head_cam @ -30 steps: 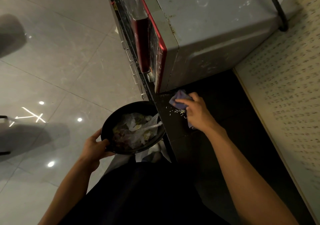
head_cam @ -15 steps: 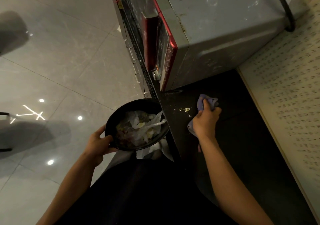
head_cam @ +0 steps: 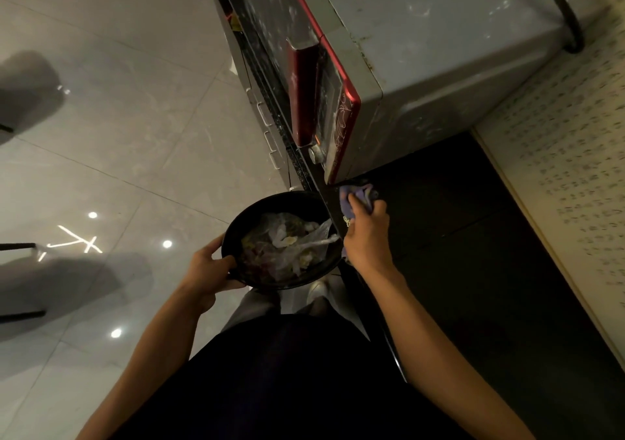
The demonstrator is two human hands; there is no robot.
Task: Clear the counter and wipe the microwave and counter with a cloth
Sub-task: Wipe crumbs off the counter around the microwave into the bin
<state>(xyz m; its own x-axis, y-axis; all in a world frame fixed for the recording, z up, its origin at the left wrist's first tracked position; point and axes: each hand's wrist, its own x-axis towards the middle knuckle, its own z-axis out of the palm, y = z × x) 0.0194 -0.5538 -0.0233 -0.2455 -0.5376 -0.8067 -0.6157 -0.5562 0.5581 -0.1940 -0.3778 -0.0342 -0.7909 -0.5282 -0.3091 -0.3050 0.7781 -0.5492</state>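
My right hand [head_cam: 367,233] grips a crumpled purple cloth [head_cam: 358,196] and presses it on the dark counter [head_cam: 456,236] at its front edge, just below the corner of the grey microwave [head_cam: 422,67] with its red-trimmed door. A few pale crumbs [head_cam: 347,222] lie by the cloth at the counter's edge. My left hand [head_cam: 209,267] holds a black bowl [head_cam: 236,233] by its rim, level with and against the counter edge. The bowl holds plastic wrap and food scraps [head_cam: 287,246].
A patterned wall panel [head_cam: 558,185] runs along the counter's right side. A black cable [head_cam: 568,16] hangs behind the microwave. Glossy floor tiles [head_cam: 118,135] spread to the left, with dark furniture legs [head_cam: 20,246] at the far left.
My right hand swept the cloth leftward across the counter to its front edge, pushing the crumbs toward the bowl. The bowl stayed held at the edge.
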